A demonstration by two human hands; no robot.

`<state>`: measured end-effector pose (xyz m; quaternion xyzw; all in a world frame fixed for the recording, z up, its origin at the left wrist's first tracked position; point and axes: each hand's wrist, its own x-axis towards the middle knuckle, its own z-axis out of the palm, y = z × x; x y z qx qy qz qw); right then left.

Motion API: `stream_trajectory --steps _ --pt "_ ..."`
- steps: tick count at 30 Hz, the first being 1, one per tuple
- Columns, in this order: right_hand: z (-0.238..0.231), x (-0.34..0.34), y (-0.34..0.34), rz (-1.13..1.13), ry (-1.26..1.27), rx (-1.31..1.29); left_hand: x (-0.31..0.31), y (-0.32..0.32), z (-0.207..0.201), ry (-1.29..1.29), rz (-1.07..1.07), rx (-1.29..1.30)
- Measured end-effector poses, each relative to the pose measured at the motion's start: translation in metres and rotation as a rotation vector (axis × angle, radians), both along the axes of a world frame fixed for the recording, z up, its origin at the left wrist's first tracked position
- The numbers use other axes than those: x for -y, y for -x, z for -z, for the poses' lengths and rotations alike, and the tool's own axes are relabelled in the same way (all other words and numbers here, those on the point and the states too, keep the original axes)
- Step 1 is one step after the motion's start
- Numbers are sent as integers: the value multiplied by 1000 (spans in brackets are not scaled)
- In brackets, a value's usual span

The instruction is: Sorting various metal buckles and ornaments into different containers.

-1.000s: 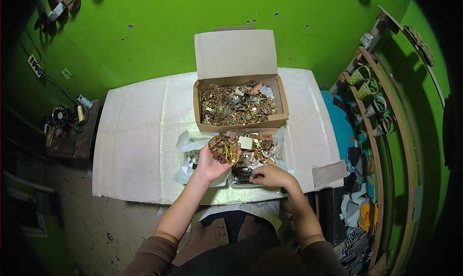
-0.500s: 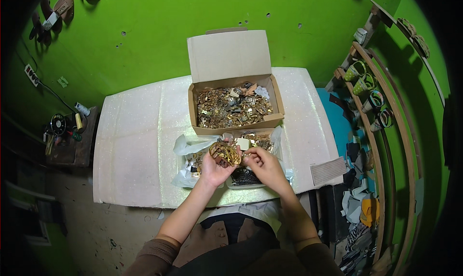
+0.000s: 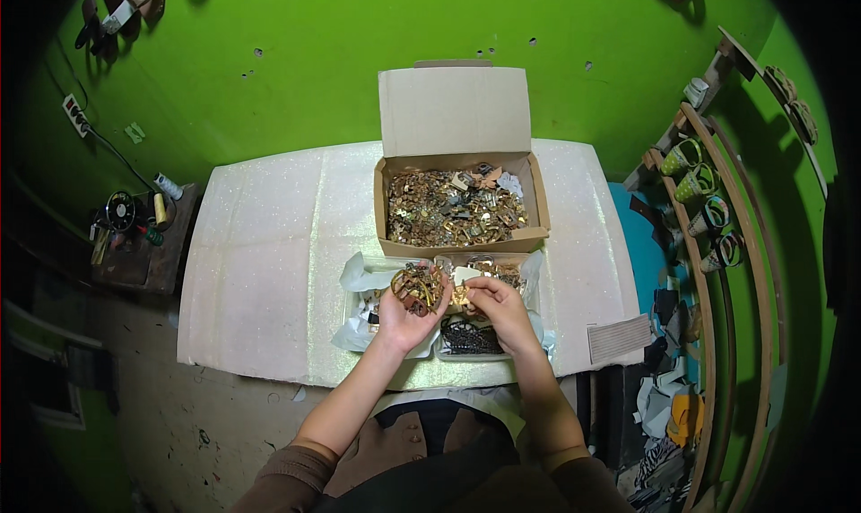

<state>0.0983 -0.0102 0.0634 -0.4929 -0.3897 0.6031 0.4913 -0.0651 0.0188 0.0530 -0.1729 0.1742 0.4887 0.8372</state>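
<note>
My left hand (image 3: 401,326) is palm up, its fingers curled round a heap of metal fittings (image 3: 418,291) in gold and brown tones, among them a large gold ring-like loop. To its right, my right hand (image 3: 504,314) has thumb and fingers pinched together; gold-coloured bits show at the fingertips, but I cannot tell which it holds. Both hands are above small trays. The left one is lined with pale blue plastic (image 3: 355,335). Black beaded or chain-like strands (image 3: 470,337) lie in the right tray, with a cream flat piece (image 3: 465,274) and gold fittings behind.
An open cardboard box (image 3: 456,111) full of mixed metal fittings stands behind the trays on a pale glittery table cover (image 3: 260,244). A ribbed grey piece (image 3: 619,339) lies at the right edge. Wooden rack (image 3: 717,217) with sandals at right; thread spools (image 3: 168,186) at left.
My right fingertips have drawn slightly away from my left palm, widening the gap. The left hand still cups the fittings. The whole view has shifted, so the box and table appear farther right and lower.
</note>
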Motion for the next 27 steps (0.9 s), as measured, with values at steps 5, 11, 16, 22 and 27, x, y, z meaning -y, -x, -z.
stream_trajectory --steps 5,11,16,22,27 --pt "23 -10 -29 160 71 104 -4 -4 -4 3 22 -18" --pt "52 -24 -50 196 -167 1021 -10 -5 1 32 52 -9" --pt "63 -33 -45 346 -300 1553 -13 -7 1 47 82 -14" --pt "76 -34 -47 230 -307 1434 -17 -11 0 72 66 -19" --pt "39 -31 -37 285 -318 1167 -17 -15 4 73 69 -29"
